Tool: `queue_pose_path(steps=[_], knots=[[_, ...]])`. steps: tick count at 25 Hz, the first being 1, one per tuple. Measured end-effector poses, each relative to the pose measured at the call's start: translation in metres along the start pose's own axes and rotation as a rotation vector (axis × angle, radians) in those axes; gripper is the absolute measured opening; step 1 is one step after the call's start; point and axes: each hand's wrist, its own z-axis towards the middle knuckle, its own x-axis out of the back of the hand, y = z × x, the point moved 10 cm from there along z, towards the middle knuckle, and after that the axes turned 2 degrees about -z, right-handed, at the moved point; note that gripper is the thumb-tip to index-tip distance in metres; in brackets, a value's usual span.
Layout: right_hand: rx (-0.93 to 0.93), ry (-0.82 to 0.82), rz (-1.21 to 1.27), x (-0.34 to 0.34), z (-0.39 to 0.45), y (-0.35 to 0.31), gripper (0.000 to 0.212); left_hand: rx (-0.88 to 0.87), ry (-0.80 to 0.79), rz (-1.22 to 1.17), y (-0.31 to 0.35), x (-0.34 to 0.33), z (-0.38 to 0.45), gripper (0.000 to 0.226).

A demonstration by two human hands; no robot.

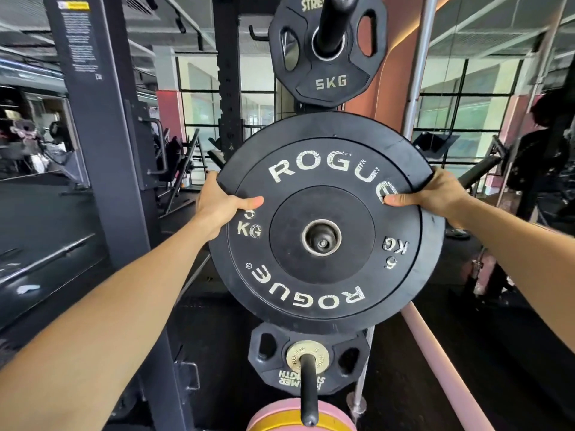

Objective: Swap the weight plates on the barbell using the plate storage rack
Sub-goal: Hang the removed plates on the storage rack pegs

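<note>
A large black Rogue 5 kg bumper plate (323, 275) hangs on a storage peg (322, 241) of the plate rack, at the centre of the head view. My left hand (219, 204) grips its left rim, thumb across the face and fingers behind. My right hand (431, 191) grips the right rim the same way. Above it a smaller black 5 kg grip plate (329, 82) sits on an upper peg. Below, another black grip plate (280, 368) with a small Rogue change plate (295, 356) sits on a lower peg. A pink and yellow plate (280, 415) shows at the bottom edge.
A dark rack upright (102, 150) stands close on the left. A pink bar (435, 368) slants along the floor at lower right. A steel bar (417, 63) stands upright behind the rack. A person in dark clothes (541, 163) is at far right.
</note>
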Motion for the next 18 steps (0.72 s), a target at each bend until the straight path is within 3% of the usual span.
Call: queue_pose_path(steps=[8,13,18], knots=[[0.030,0.033,0.048,-0.018,0.069,0.024,0.100,-0.009,0.005,-0.020,-0.023,-0.025,0.062,0.076],[0.061,0.033,0.046,-0.029,0.105,0.025,0.071,-0.015,0.036,-0.026,-0.037,-0.041,0.096,0.075],[0.070,0.051,0.022,-0.038,0.140,0.035,0.077,-0.011,0.026,-0.040,-0.048,-0.053,0.128,0.079]])
